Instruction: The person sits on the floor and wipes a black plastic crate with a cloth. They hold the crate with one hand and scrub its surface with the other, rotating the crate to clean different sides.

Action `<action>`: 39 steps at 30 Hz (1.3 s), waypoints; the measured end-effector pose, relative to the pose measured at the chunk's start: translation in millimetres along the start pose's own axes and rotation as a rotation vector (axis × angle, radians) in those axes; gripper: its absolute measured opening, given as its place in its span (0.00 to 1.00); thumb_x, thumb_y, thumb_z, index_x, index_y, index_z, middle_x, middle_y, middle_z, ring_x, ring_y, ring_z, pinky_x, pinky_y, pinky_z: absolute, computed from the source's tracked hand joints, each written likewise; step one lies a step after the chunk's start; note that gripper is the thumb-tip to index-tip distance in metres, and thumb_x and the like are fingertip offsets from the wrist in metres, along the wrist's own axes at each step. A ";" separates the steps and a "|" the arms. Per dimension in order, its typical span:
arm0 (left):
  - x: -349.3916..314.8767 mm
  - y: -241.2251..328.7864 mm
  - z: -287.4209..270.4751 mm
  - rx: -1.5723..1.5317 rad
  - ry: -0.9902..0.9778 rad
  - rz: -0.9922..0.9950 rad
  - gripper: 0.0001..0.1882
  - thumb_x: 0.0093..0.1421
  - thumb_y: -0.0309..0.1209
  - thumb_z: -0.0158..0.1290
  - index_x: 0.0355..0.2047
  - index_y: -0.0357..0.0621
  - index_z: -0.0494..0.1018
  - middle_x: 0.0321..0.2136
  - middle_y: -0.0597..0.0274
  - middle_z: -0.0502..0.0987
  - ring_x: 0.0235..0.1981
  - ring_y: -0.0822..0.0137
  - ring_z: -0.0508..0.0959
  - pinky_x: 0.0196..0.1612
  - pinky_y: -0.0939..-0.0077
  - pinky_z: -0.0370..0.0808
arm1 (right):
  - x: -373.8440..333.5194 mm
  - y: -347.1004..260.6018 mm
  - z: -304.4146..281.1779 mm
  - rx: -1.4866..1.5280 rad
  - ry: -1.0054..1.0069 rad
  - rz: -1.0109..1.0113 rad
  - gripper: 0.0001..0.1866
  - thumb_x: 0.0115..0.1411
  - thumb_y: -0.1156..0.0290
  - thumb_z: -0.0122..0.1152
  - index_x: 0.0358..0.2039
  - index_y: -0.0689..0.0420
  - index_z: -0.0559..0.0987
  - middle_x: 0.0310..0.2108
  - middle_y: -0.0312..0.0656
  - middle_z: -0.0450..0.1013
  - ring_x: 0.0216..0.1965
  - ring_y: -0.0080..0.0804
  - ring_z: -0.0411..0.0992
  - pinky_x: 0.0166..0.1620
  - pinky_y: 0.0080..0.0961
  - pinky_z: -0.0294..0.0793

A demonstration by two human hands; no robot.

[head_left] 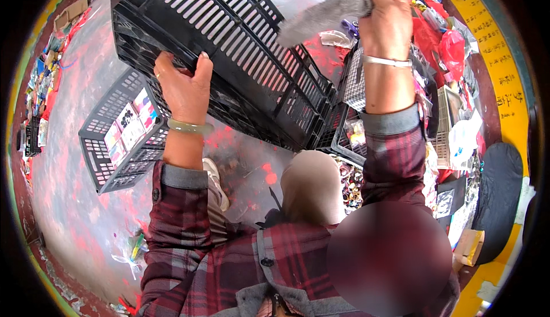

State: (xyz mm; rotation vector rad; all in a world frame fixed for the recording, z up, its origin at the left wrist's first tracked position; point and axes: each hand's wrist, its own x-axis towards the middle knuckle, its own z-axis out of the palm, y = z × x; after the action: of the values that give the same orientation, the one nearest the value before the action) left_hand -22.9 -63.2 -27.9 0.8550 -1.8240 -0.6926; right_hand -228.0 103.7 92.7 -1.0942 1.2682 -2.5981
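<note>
Left hand [184, 85] has its fingers hooked over the long edge of the big black crate [232, 76], thumb on the other side. The crate's tipped at a slant in front of the person (can't tell if the far end rests on anything). Right hand [389, 10] is bunched around a grey rag [326, 19] above the crate's other side. I'd guess the crate's stiff, lightish plastic, awkward more than heavy; solid rim beats thin slats for grabbing. Rag looks soft and floppy, so just scrunch it.
</note>
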 end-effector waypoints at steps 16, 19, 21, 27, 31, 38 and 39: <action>-5.2 12.8 -5.4 0.014 -0.001 -0.043 0.32 0.46 0.35 0.60 0.45 0.28 0.61 0.37 0.46 0.65 0.27 0.60 0.69 0.31 0.69 0.70 | -115.8 140.7 -51.9 -1.084 -0.320 -0.140 0.24 0.52 0.83 0.51 0.51 0.54 0.73 0.53 0.50 0.67 0.54 0.45 0.66 0.54 0.31 0.66; -4.8 8.4 -1.4 -0.049 -0.026 -0.050 0.32 0.46 0.34 0.61 0.46 0.28 0.60 0.37 0.46 0.65 0.28 0.60 0.69 0.31 0.69 0.70 | -120.6 136.4 -89.9 -1.126 -0.362 -0.011 0.25 0.50 0.86 0.48 0.48 0.51 0.76 0.53 0.49 0.67 0.49 0.42 0.71 0.47 0.27 0.71; -5.2 13.2 -1.0 -0.041 -0.026 -0.051 0.31 0.46 0.33 0.61 0.45 0.29 0.60 0.38 0.45 0.65 0.32 0.57 0.69 0.32 0.69 0.70 | -124.4 134.7 -95.3 -1.114 -0.306 -0.011 0.25 0.47 0.88 0.49 0.45 0.52 0.76 0.48 0.45 0.70 0.48 0.39 0.71 0.48 0.26 0.70; -9.3 14.4 2.2 -0.072 -0.033 -0.021 0.30 0.45 0.31 0.61 0.44 0.29 0.60 0.40 0.44 0.64 0.37 0.52 0.68 0.33 0.68 0.70 | -96.9 125.6 -35.0 -0.866 -0.170 0.027 0.21 0.43 0.89 0.50 0.38 0.55 0.76 0.41 0.42 0.70 0.46 0.35 0.70 0.48 0.23 0.69; -9.9 9.7 -1.3 0.019 0.057 0.167 0.28 0.46 0.28 0.60 0.44 0.29 0.61 0.32 0.54 0.64 0.24 0.68 0.64 0.25 0.76 0.67 | -42.5 130.1 33.4 -0.852 -0.239 -0.236 0.17 0.46 0.85 0.50 0.38 0.55 0.75 0.41 0.43 0.71 0.46 0.39 0.69 0.48 0.27 0.68; -12.4 28.9 -0.7 -0.073 -0.094 0.016 0.32 0.45 0.30 0.60 0.47 0.32 0.58 0.43 0.42 0.62 0.38 0.48 0.68 0.34 0.66 0.71 | 41.0 83.3 137.6 -0.616 -0.171 -0.370 0.11 0.49 0.75 0.56 0.36 0.56 0.76 0.36 0.47 0.72 0.43 0.46 0.70 0.46 0.33 0.69; -12.5 31.6 0.3 -0.096 -0.107 0.002 0.32 0.45 0.30 0.60 0.47 0.32 0.58 0.43 0.42 0.62 0.38 0.48 0.68 0.34 0.66 0.71 | 44.7 88.4 141.1 -0.672 -0.210 -0.380 0.11 0.49 0.75 0.56 0.35 0.56 0.76 0.35 0.47 0.72 0.42 0.46 0.69 0.46 0.34 0.69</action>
State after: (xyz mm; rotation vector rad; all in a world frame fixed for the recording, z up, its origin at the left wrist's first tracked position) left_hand -27.5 -34.4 -10.4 0.7650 -1.8698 -0.8318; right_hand -196.6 -64.5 114.1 -1.8020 2.1248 -2.2106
